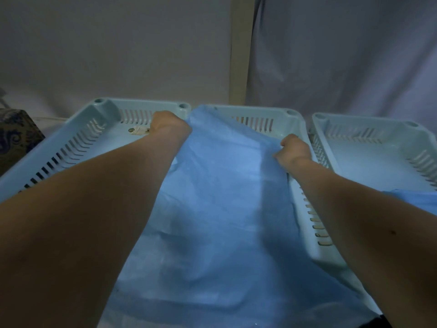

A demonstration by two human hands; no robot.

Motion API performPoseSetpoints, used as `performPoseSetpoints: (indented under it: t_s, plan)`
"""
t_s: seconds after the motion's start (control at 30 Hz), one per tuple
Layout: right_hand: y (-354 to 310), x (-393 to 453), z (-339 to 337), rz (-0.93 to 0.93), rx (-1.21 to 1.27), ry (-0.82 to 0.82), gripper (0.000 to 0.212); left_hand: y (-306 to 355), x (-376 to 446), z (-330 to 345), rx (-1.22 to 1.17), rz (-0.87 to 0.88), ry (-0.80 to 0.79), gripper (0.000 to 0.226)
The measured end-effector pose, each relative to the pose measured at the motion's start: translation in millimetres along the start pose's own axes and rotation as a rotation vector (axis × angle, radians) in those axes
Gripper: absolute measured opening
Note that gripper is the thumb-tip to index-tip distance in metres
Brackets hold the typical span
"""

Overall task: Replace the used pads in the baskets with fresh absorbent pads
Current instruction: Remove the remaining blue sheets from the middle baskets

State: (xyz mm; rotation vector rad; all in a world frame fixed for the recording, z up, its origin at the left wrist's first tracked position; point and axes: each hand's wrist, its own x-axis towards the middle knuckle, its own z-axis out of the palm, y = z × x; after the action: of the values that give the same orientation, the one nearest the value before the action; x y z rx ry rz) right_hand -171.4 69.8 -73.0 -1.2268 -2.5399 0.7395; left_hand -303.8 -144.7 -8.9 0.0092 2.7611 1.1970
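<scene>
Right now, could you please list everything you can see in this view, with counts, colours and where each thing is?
pale green slotted plastic baskets: three, side by side; left basket, middle basket, right basket.
large blue absorbent pad: one, blue, spread over the middle basket, its far edge lifted.
second piece of blue pad: one, blue, at the near edge of the right basket, mostly hidden.
small label: one, whitish, on the floor of the left basket.
patterned dark box-like object: one, far left, partly out of view.
grey cloth backdrop: behind the baskets.
beige upright post: one, centre back.
left hand: grips the pad's far left edge.
right hand: grips the pad's right edge.
</scene>
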Motion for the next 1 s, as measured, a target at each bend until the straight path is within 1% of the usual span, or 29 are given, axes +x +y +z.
performPoseSetpoints:
  t_s: [0.03, 0.07, 0.1, 0.13, 0.17, 0.2, 0.23, 0.27, 0.33, 0.37, 0.43, 0.5, 0.57, 0.63, 0.67, 0.73, 0.77, 0.8, 0.83, 0.87, 0.93, 1.0]
  plan:
    - [0, 0, 0, 0.034, 0.036, 0.009, 0.048, -3, 10, 2, -0.117, -0.044, -0.079, 0.049]
    - [0, -1, -1, 0.060, 0.075, 0.018, 0.054, -9, 23, 6, -0.172, -0.070, -0.133, 0.054]
    - [-1, 0, -2, 0.081, 0.112, 0.026, 0.057, -15, 37, 12, -0.201, -0.074, -0.184, 0.054]
    - [-4, -2, -4, 0.107, 0.145, 0.022, 0.058, -17, 41, 14, -0.193, -0.073, -0.218, 0.048]
    - [-6, -2, -4, 0.137, 0.195, 0.015, 0.057, -15, 33, 11, -0.142, -0.067, -0.232, 0.035]
    - [-7, -1, -6, 0.170, 0.261, -0.002, 0.055, -7, 9, 3, -0.090, -0.040, -0.227, 0.026]
    - [-8, -1, -7, 0.188, 0.319, -0.024, 0.052, -4, -3, -3, -0.033, -0.005, -0.207, 0.027]
    - [-9, -2, -8, 0.186, 0.345, -0.054, 0.046, -3, -6, -4, 0.075, 0.026, -0.187, 0.032]
    - [-11, -9, -13, 0.146, 0.237, -0.126, 0.031, -1, -8, -3, 0.252, 0.105, -0.099, 0.034]
    - [-11, -11, -13, 0.123, 0.152, -0.133, 0.032, -3, -8, -3, 0.314, 0.154, -0.060, 0.033]
    - [-10, -11, -10, 0.102, -0.015, -0.105, 0.044, -9, -4, 1, 0.383, 0.239, 0.004, 0.032]
    - [-10, -12, -7, 0.053, -0.097, -0.057, 0.047, -12, -8, 2, 0.413, 0.299, 0.049, 0.032]
    - [-10, -14, -6, 0.050, -0.125, -0.016, 0.047, -14, -12, 3, 0.385, 0.297, 0.092, 0.034]
    - [-9, -16, -5, 0.067, -0.080, -0.023, 0.049, -16, -15, 2, 0.361, 0.268, 0.104, 0.046]
    - [-9, -18, -8, 0.088, -0.018, -0.043, 0.049, -17, -15, 1, 0.336, 0.244, 0.097, 0.056]
    - [-8, -18, -11, 0.156, 0.171, -0.088, 0.045, -16, -13, 0, 0.264, 0.139, 0.051, 0.073]
    - [-8, -18, -14, 0.191, 0.291, -0.115, 0.039, -14, -12, -1, 0.229, 0.086, 0.020, 0.075]
    - [-9, -21, -17, 0.226, 0.391, -0.144, 0.030, -13, -12, -3, 0.192, 0.050, -0.021, 0.070]
    - [-9, -22, -19, 0.254, 0.437, -0.183, 0.019, -13, -14, -5, 0.154, 0.018, -0.065, 0.061]
    - [-9, -26, -21, 0.263, 0.427, -0.232, 0.011, -15, -14, -6, 0.108, -0.001, -0.106, 0.054]
    - [-9, -30, -22, 0.212, 0.354, -0.296, 0.011, -18, -14, -8, 0.060, -0.015, -0.156, 0.041]
    - [-9, -34, -23, 0.166, 0.206, -0.309, 0.014, -19, -18, -9, 0.146, 0.034, -0.148, 0.030]
